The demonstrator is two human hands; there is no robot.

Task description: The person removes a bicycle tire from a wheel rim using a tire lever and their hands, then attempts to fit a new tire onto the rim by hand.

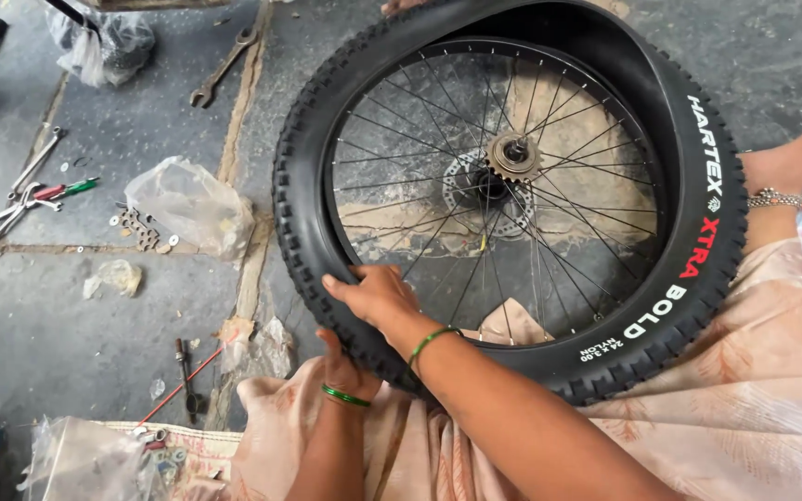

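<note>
Tools all over the far left of the concrete floor: a bunch of spanners (6, 215) fanned out, a red and green screwdriver (59, 190) next to them, and a scatter of small washers (141, 229) beside a crumpled clear plastic bag (189, 204). Up top there's a bigger open-ended wrench (225, 65) lying along a crack in the floor. Down low, another thin tool (185, 376) and a red wire near a clear packet of small parts at the bottom left corner.

Moving in, my left hand (343, 366) is tucked under the near edge of the knobby bike tyre (698, 278), fingers curled up onto the tread from below, green bangle at the wrist. Can't really tell how tight that grip is since the fingers are mostly hidden. My right hand (375, 295) sits just above it, palm down on the tyre's inner edge, fingers spread flat and pressing where the rubber meets the black rim (329, 158). Not closed around anything, just pushing.

The wheel itself fills the middle and right of my view, lying tilted across my lap on the peach patterned cloth (772, 371), spokes running into the hub with its sprocket (512, 156). The tyre sits loose off the rim along the top and right.
</note>
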